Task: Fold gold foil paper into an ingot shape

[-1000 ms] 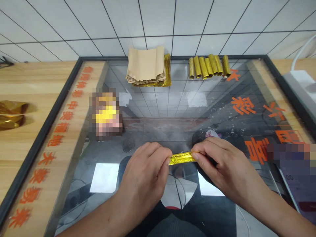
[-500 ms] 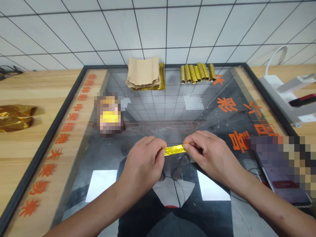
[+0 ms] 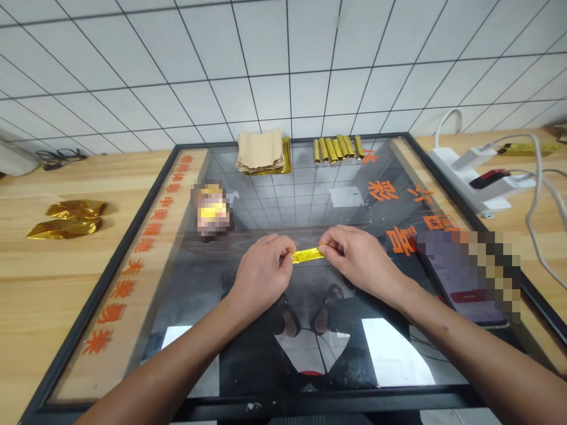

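Between my two hands a narrow strip of shiny gold foil paper [image 3: 309, 255] is stretched just over the glass tabletop [image 3: 283, 206]. My left hand [image 3: 266, 265] pinches its left end between thumb and fingers. At the other end, my right hand [image 3: 352, 254] grips the strip the same way, slightly higher in view. The fingertips cover both ends of the foil. Beyond the hands, a stack of brown-backed gold paper sheets [image 3: 260, 150] lies near the back edge. To its right stand several rolled gold paper tubes [image 3: 335, 149] side by side.
Folded gold foil pieces [image 3: 73, 218] lie on the wooden surface at left, with glasses [image 3: 61, 157] behind. A blurred object [image 3: 212, 209] sits on the glass at left. On the right are a phone [image 3: 460, 283] and a white power strip [image 3: 469, 180] with cables. A tiled wall [image 3: 266, 53] closes the back.
The view has shifted, showing more of the table's front edge and right side. Both hands still hold the gold strip by its ends, with little change in grip.
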`<state>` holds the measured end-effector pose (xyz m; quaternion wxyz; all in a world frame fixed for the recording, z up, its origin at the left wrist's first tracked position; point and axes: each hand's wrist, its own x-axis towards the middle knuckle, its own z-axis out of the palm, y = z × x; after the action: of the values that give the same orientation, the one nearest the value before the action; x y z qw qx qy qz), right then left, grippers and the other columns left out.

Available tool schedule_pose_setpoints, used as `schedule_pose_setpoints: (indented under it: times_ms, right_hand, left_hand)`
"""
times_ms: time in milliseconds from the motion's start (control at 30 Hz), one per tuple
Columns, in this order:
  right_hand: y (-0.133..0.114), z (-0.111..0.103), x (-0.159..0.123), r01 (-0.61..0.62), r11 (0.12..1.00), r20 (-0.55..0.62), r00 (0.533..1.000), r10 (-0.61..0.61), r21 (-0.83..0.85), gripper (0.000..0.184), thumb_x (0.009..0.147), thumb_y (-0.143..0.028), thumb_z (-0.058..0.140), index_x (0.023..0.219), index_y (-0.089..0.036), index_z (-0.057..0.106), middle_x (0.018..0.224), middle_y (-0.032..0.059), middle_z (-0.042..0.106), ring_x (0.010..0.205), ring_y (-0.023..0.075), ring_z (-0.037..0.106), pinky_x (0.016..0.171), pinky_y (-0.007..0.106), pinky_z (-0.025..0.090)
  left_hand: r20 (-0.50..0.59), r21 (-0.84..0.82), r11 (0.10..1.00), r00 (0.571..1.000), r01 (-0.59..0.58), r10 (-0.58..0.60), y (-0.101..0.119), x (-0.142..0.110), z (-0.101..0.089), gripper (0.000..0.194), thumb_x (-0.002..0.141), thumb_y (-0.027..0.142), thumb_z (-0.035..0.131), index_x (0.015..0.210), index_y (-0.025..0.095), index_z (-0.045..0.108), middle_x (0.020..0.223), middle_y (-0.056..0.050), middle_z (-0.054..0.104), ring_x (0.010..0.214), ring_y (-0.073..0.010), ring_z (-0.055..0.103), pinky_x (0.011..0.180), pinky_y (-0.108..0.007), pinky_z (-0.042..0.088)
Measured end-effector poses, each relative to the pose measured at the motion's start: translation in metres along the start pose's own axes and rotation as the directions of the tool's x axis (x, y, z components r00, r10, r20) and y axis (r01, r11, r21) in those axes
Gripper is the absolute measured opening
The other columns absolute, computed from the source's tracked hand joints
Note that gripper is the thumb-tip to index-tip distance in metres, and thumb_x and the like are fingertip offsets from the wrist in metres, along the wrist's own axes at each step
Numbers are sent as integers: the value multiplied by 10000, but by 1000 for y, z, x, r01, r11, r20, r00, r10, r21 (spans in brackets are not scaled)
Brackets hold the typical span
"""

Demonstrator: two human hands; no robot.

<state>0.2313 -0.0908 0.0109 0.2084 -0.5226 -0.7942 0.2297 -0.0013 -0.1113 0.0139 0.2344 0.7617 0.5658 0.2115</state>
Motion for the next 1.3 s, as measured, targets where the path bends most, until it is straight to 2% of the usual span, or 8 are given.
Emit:
schedule_pose_setpoints:
  times_ms: [267, 433, 600, 900, 1067, 1200, 1300]
  right_hand:
    - [1, -1, 2, -23, 999, -8, 1000, 23, 44, 101, 959, -193, 669, 865, -231, 676, 831, -18, 653, 772, 163, 576, 695, 309, 360]
    - [2, -1, 2, -38, 997, -4, 999, 39, 69, 83, 941, -197, 686, 868, -234, 677, 836, -25, 658, 773, 160, 588, 703, 307, 374]
    - [2, -2, 1, -54, 994, -4, 998, 55, 90, 60, 933, -201, 693, 890, -239, 674, 855, -24, 664, 786, 163, 597, 713, 308, 377]
    - [2, -1, 2, -24, 996, -22, 999, 26, 89, 94, 938, -179, 654, 864, -234, 669, 836, -26, 637, 771, 155, 581, 713, 308, 378]
    - [2, -1, 2, -28, 994, -34, 999, 32, 106, 98, 937, -176, 634, 867, -230, 678, 846, -18, 632, 752, 153, 581, 707, 313, 391]
    - [11, -3, 3, 17, 986, -55, 998, -8, 166, 98, 944, -198, 630, 918, -225, 720, 898, 7, 680, 768, 164, 621, 723, 318, 450]
    - [18, -7, -1, 62, 976, -149, 988, -31, 209, 145, 971, -220, 604, 1010, -227, 744, 952, 33, 748, 822, 196, 681, 761, 338, 520]
  left_hand:
    - [-27, -25, 999, 999, -30, 30, -4, -2, 4, 220, 903, 45, 565, 933, 225, 688, 846, 15, 592, 806, -167, 561, 717, -300, 376]
    - [-37, -5, 999, 998, -47, 47, -7, -6, 6, 320, 966, 74, 566, 1070, 278, 790, 961, -2, 620, 877, -164, 611, 765, -303, 424]
    - [15, 168, 974, 988, -152, 152, -12, -8, 7, 496, 993, 64, 498, 1236, 365, 808, 1012, -24, 582, 913, -182, 602, 767, -312, 436]
    - [89, 405, 866, 955, -293, 282, -12, -7, 5, 602, 1033, 63, 434, 1415, 436, 712, 1007, -34, 493, 842, -186, 482, 756, -309, 419]
    - [100, 444, 847, 956, -291, 276, -12, -6, 6, 583, 1060, 83, 414, 1400, 437, 727, 989, -33, 465, 823, -184, 450, 749, -310, 420]
    - [97, 433, 860, 963, -269, 253, -11, -6, 6, 575, 1052, 84, 426, 1377, 432, 748, 995, -38, 475, 833, -189, 457, 751, -316, 427]
    - [110, 419, 869, 965, -263, 239, -9, -5, 4, 581, 1032, 75, 443, 1385, 422, 748, 1000, -44, 484, 848, -195, 470, 762, -322, 437]
